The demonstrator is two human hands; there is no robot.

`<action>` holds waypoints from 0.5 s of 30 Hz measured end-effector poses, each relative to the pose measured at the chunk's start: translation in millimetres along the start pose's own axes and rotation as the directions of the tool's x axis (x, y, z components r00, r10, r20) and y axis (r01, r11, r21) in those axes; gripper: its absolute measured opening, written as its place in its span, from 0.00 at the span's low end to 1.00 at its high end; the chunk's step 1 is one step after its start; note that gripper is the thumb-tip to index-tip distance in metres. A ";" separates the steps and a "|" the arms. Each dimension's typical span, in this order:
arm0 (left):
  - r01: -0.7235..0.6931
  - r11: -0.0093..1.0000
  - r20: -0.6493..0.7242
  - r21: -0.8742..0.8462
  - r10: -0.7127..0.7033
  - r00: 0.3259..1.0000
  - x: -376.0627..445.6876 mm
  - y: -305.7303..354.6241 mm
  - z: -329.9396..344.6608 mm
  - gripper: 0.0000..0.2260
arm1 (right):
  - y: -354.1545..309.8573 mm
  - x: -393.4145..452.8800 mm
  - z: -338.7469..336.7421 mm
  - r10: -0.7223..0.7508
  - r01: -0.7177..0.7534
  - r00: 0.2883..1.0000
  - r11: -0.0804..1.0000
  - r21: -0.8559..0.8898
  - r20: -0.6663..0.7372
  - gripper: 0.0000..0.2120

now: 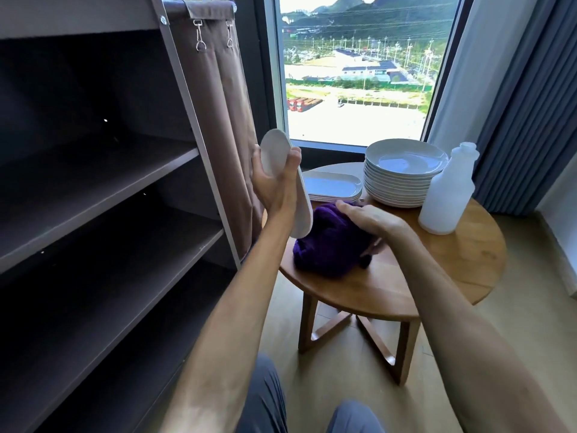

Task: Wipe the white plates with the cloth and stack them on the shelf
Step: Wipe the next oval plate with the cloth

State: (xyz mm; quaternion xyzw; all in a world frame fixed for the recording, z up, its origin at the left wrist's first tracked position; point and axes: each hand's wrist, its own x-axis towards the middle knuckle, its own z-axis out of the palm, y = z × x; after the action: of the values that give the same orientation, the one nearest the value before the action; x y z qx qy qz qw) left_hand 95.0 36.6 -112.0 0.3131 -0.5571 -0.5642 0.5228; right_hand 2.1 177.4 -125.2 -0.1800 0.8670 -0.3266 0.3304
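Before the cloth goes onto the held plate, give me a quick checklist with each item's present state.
1. Left hand grips the oval plate: ok.
2. Right hand on the purple cloth: ok, resting on top; grip cannot tell.
3. Cloth touching the held plate: cannot tell, they overlap in view.
4. Shelf has bare space for a plate: ok.
5. Round plate stack sits square on the table: ok.
6. Spray bottle upright: ok.

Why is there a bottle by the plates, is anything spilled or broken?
Nothing stands out. The spray bottle stands upright without its cap on the round table, no puddle around it. The stack of round plates sits straight, unchipped.
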 end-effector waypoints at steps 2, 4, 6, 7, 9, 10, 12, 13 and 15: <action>-0.001 1.000 -0.031 0.008 0.001 1.000 4.8 1.4 -1.0 0.46 | -1.0 3.8 -4.3 -0.132 0.065 0.947 0.972 -0.226 -0.294 0.33; 0.062 0.998 -0.076 -0.027 -0.064 0.995 7.1 5.5 -0.9 0.47 | -9.3 0.9 0.4 -0.370 0.367 0.865 0.927 -0.075 -0.339 0.34; 0.173 0.980 -0.131 -0.102 -0.185 0.974 9.3 7.9 -1.7 0.46 | -20.3 -7.4 10.0 -0.548 0.566 0.824 0.805 0.174 -0.144 0.30; 0.224 0.965 -0.153 -0.139 -0.245 0.957 11.4 7.6 -3.3 0.45 | -24.4 -7.9 15.9 -0.604 0.600 0.796 0.776 0.193 -0.046 0.28; 0.320 0.923 -0.159 -0.215 -0.356 0.921 12.7 8.3 -9.4 0.44 | -28.1 -2.2 32.2 -0.696 0.693 0.718 0.713 0.104 -0.011 0.29; 0.349 0.911 -0.152 -0.218 -0.385 0.910 12.4 9.1 -13.5 0.45 | -28.5 2.4 41.3 -0.719 0.723 0.691 0.688 0.068 -0.075 0.26; 0.371 0.921 -0.135 -0.120 -0.386 0.913 11.9 12.8 -23.2 0.46 | -29.4 7.2 58.9 -0.714 0.747 0.655 0.662 0.065 -0.247 0.20; 0.366 0.929 -0.130 -0.057 -0.370 0.920 11.6 13.2 -27.0 0.45 | -27.8 9.4 66.0 -0.684 0.742 0.653 0.663 0.094 -0.325 0.18; 0.317 0.949 -0.122 0.006 -0.314 0.942 11.2 12.3 -36.4 0.41 | -26.4 9.5 75.2 -0.585 0.721 0.672 0.657 0.219 -0.455 0.15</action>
State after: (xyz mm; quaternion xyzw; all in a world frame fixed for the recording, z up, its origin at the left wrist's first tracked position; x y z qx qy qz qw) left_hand 129.2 17.2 -104.3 0.4381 -0.4747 -0.6136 0.4543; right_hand 49.8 119.7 -154.2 -0.3561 0.7031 -0.6126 0.0589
